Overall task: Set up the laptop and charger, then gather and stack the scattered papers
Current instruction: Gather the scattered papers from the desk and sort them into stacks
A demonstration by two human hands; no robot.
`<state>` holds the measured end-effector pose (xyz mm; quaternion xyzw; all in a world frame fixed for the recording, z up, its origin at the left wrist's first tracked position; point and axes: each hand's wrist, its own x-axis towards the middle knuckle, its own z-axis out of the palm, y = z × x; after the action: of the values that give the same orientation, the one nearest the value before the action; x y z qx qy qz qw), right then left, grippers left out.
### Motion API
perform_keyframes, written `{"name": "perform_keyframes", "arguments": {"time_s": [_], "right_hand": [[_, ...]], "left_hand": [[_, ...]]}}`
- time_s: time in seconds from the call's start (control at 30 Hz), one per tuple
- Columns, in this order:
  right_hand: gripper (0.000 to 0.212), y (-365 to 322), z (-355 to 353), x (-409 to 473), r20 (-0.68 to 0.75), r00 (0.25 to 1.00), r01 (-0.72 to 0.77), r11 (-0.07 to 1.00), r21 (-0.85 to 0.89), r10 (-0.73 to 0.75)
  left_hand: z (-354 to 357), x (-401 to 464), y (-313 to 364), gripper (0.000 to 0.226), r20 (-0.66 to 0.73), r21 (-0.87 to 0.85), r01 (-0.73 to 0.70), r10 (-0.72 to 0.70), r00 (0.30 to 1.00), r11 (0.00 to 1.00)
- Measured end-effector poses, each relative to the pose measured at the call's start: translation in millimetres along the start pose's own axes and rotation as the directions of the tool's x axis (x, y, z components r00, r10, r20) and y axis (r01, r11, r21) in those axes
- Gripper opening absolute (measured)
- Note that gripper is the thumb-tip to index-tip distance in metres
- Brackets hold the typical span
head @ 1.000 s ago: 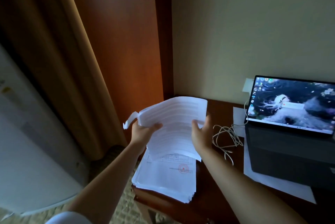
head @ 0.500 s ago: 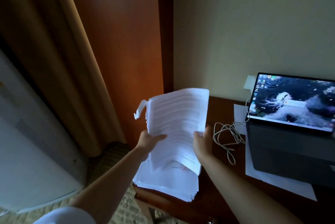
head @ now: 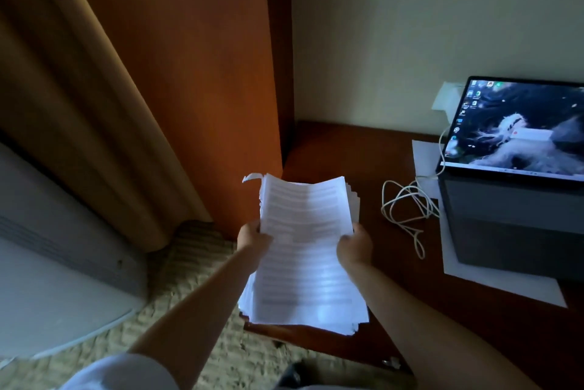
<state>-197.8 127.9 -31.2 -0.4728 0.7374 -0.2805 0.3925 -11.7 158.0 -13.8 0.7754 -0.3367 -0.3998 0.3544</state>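
Observation:
A thick sheaf of printed white papers [head: 305,231] is held over the left end of the dark wooden desk [head: 341,152]. My left hand [head: 252,239] grips its left edge and my right hand [head: 355,244] grips its right edge. The sheaf's lower end lies down on the paper stack [head: 249,301] at the desk's front left corner; one corner of a sheet curls up at top left. The laptop [head: 512,174] stands open at the right with its screen lit. A white charger cable [head: 407,209] lies coiled beside it and runs up to a wall socket [head: 445,98].
Loose white sheets [head: 505,285] lie under the laptop. A wooden wardrobe panel [head: 196,57] and a tan curtain [head: 72,111] stand to the left of the desk. A white appliance [head: 53,279] sits on the patterned carpet [head: 196,263] at lower left.
Both hands have lowered the sheaf and turned it lengthwise, so it now lies down onto the stack and hides the stamped top sheet. The camera has tilted downward.

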Motion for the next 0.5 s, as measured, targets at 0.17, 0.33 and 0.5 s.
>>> {"name": "perform_keyframes", "arguments": {"time_s": [0.17, 0.33, 0.5], "right_hand": [[0.037, 3, 4, 9, -0.066, 0.998, 0.004, 0.994, -0.106, -0.012], [0.047, 3, 0, 6, -0.121, 0.976, -0.217, 0.876, -0.431, 0.182], [0.05, -17, 11, 4, -0.059, 0.926, -0.371, 0.871, -0.321, 0.373]], "left_hand": [[10, 30, -5, 0.036, 0.026, 0.322, -0.121, 0.119, 0.993, 0.939], [18, 40, -12, 0.063, 0.034, 0.299, 0.073, -0.087, 0.996, 0.952], [24, 45, -6, 0.035, 0.111, 0.065, 0.187, -0.194, 0.975, 0.98]]}}
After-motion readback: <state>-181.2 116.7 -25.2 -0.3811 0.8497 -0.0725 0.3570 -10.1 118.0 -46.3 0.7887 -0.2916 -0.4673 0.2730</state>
